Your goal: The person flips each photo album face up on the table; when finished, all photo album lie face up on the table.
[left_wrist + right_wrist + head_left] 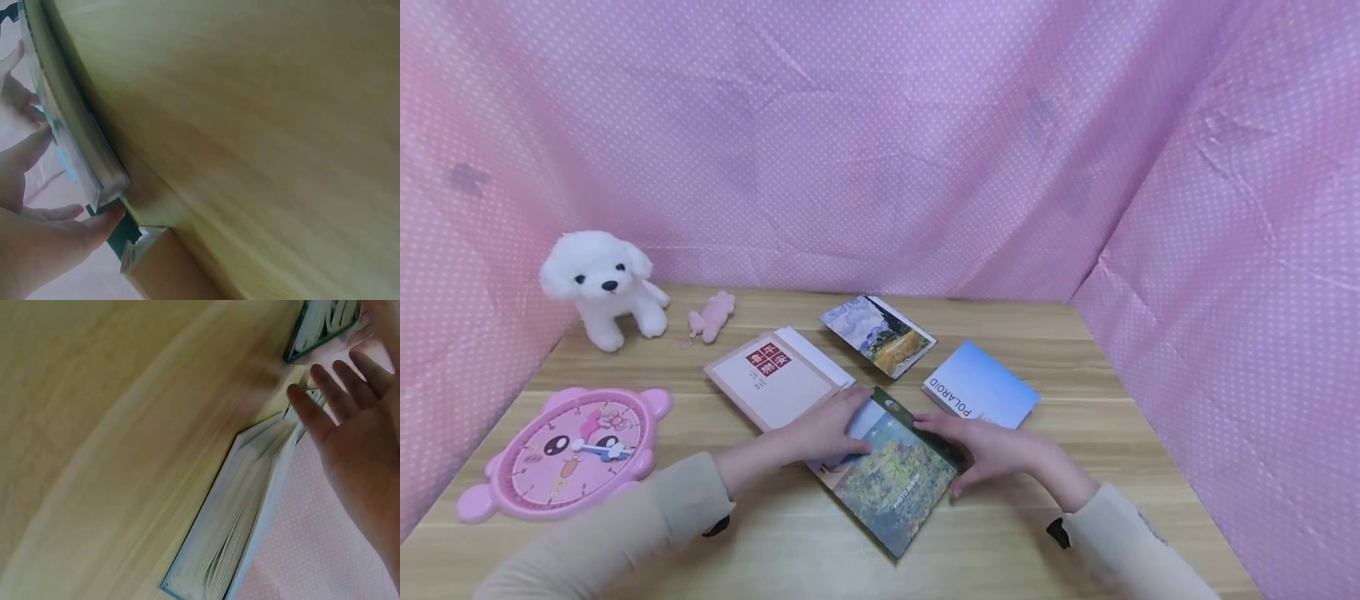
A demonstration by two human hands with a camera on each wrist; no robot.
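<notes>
A photo album (898, 479) with a painted floral cover and a dark green band lies slanted on the table between both hands. My left hand (827, 429) is at its upper left side, thumb over the cover and fingertips by the green end. In the left wrist view, the fingers (103, 225) are fairly straight beside the album's page block (81, 125). My right hand (1000, 454) is at the album's right edge; in the right wrist view its fingers (312, 415) are extended and spread. Behind the right hand lies a blue album (981, 383) marked POLAROID.
A beige album (775, 383) with a red emblem lies left of the left hand. Farther back is a landscape-painting album (880, 333). On the left are a pink toy clock (576, 450), a white plush dog (606, 287) and a pink plush charm (712, 317). Pink dotted curtains (880, 150) surround the table.
</notes>
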